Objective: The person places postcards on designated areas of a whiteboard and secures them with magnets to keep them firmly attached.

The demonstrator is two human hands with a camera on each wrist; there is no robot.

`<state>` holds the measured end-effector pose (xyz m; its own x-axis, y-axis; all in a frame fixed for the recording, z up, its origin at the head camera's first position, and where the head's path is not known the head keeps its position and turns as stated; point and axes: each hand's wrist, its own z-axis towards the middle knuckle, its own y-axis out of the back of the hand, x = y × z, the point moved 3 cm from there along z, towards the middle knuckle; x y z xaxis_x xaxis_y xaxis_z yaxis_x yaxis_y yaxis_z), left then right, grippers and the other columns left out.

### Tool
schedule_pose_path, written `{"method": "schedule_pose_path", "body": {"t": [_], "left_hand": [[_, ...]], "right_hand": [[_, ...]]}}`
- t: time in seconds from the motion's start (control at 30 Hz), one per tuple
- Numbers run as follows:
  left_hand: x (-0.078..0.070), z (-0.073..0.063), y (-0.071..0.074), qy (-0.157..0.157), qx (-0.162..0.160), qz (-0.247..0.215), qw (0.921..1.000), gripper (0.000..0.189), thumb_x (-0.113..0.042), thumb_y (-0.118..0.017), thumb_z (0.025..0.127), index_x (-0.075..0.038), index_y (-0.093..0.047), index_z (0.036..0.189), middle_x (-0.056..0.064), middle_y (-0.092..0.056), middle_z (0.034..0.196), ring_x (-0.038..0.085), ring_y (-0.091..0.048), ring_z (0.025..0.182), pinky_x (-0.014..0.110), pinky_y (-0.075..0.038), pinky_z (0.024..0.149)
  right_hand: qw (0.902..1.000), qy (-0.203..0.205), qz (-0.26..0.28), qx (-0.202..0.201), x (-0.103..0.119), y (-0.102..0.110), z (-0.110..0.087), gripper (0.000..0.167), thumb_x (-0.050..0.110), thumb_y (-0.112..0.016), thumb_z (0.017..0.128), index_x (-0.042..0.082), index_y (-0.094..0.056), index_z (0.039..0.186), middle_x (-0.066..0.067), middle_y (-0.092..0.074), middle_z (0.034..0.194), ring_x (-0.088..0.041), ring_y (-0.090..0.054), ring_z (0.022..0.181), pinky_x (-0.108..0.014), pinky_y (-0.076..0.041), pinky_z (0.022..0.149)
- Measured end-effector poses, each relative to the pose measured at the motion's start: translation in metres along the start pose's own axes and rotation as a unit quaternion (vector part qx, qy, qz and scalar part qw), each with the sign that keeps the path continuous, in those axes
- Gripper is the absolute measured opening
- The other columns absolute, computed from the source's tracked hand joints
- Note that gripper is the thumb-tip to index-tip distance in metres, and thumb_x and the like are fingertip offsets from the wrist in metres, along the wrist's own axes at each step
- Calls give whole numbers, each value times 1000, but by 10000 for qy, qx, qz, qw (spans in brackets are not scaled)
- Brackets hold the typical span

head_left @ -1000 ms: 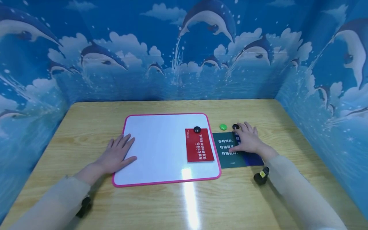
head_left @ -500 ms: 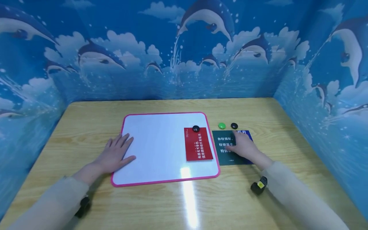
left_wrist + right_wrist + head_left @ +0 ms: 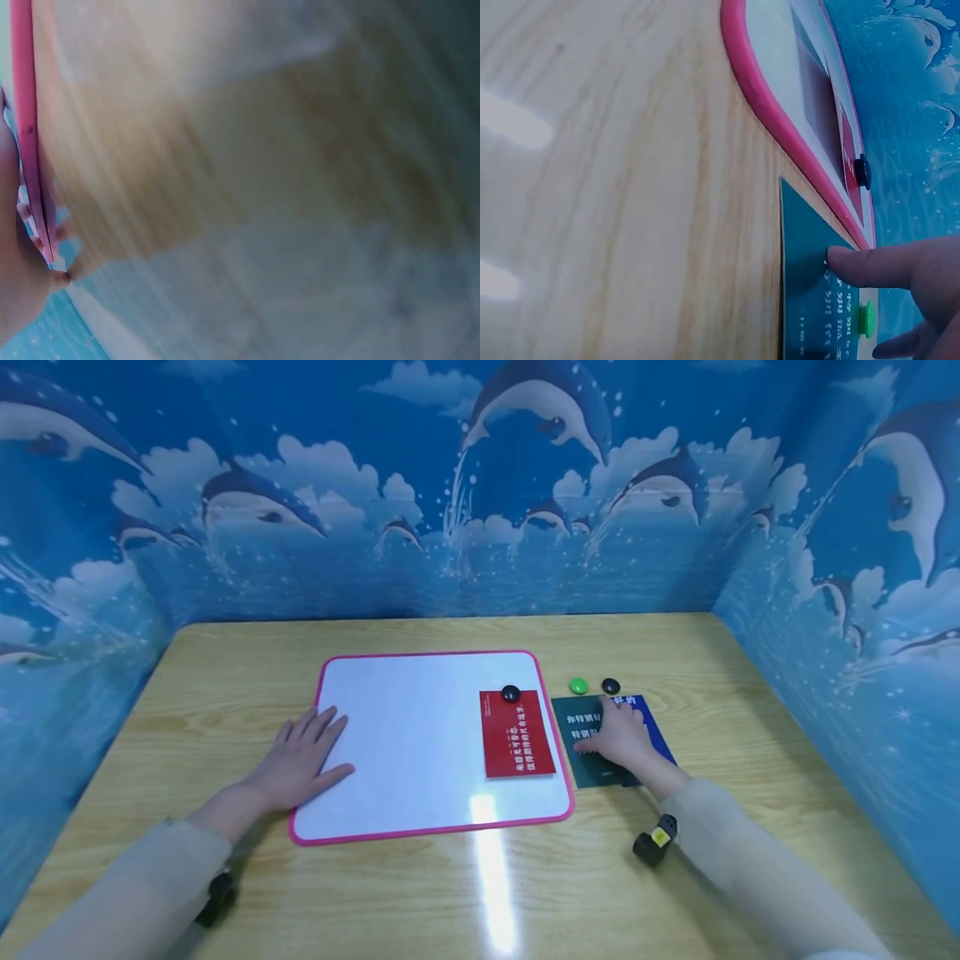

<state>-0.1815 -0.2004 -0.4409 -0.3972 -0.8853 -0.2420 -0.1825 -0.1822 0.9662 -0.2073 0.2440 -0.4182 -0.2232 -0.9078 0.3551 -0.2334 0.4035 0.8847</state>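
My left hand (image 3: 303, 764) rests with spread fingers on the left edge of a pink-rimmed whiteboard (image 3: 405, 735); in the left wrist view, part of that hand (image 3: 22, 277) shows beside the pink rim (image 3: 26, 112). Over a dark green card (image 3: 573, 760) with white writing lies my right hand (image 3: 624, 735), thumb extended onto its face. A blue card (image 3: 652, 727) shows from under that hand, beside the green one. In the right wrist view the thumb (image 3: 877, 264) touches the green card (image 3: 802, 255); the other fingertips are partly hidden.
On the board's right side lies a red card (image 3: 517, 739) with a black round magnet (image 3: 511, 693) at its top. Behind the green card are a green magnet (image 3: 578, 686) and a black magnet (image 3: 611, 686). A dolphin-print cloth (image 3: 480, 560) encloses the wooden table (image 3: 390, 893).
My right hand has moved left from the black magnet and blue card onto the green card. The blue card has shifted left and turned slightly. My left hand stays put.
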Motion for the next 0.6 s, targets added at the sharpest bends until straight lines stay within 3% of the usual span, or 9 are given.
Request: {"method": "schedule_pose_path", "body": {"t": [0.3,0.6], "left_hand": [[0,1,0,23,8,-4,10000,80,-53,-49,90,-3,-24,147,22,-17,153,48,-10,139,69,-10,108],[0,0,0,44,18,11,10000,80,-52,-51,90,-3,-24,147,22,-18,153,48,-11,139,68,-10,108]], "right_hand": [[9956,-648,667,112,-1,2,11,99,19,-75,77,6,-11,150,-35,-24,142,-48,-28,123,-61,-36,99],[9887,-1019,1071,228,-8,3,18,94,18,-73,78,5,-14,150,-33,-23,145,-48,-25,129,-61,-32,103]]}}
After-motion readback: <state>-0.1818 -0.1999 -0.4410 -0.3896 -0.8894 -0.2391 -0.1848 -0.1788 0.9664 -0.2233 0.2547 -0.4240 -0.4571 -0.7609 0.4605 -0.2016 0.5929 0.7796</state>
